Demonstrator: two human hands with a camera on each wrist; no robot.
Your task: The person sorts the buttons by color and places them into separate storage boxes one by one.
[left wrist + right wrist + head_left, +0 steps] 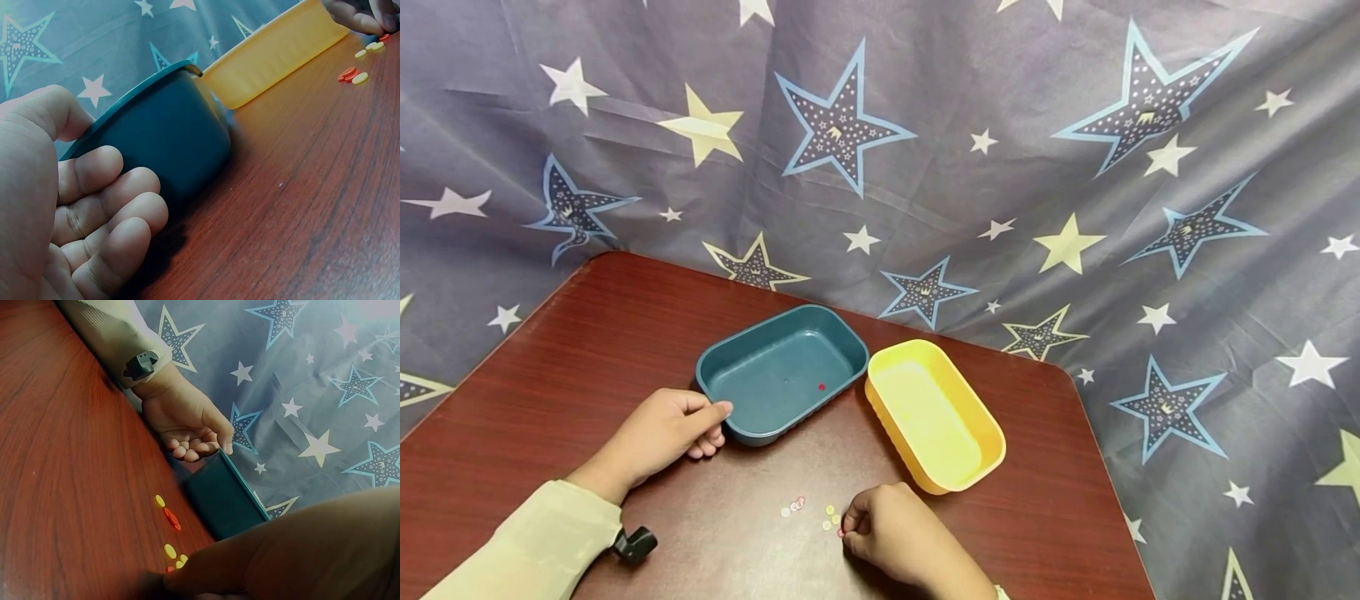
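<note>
My left hand point(673, 429) holds the near left corner of a dark teal plastic tub point(760, 362), thumb over the rim and fingers curled against the outer wall. A single small red disc point(822, 387) lies inside that tub. Low over the table, my right hand point(898, 533) pinches another small red disc point(841, 532) between thumb and fingertips. Right beside those fingertips are several small yellow discs point(830, 509). Farther left lies a little group of red discs point(349, 74) with one yellow disc point(360, 78).
A yellow plastic tub point(936, 417) stands to the right of the teal one, their rims close together. Both stand on a reddish-brown wooden table point(587, 333). A grey curtain point(925, 100) printed with stars hangs behind it. A black wrist device point(635, 545) sits at the left cuff.
</note>
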